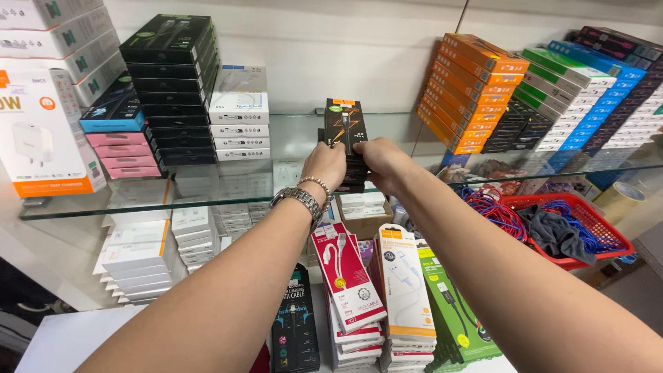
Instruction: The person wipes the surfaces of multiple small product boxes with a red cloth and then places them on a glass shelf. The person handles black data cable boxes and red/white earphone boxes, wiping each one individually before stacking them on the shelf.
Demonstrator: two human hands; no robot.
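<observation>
Glass shelf against white wall, loaded with stacked boxes; orange boxes far right, black boxes left; red basket of cables lower right; small stack of black cable boxes mid-shelf, upright, clasped from both sides; left hand and right hand closed around stack; metal watch on left wrist.

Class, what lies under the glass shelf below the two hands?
Under the clear glass shelf stand red, white and green cable packs, with white boxes at left. The forearms cover whatever sits behind them.
</observation>
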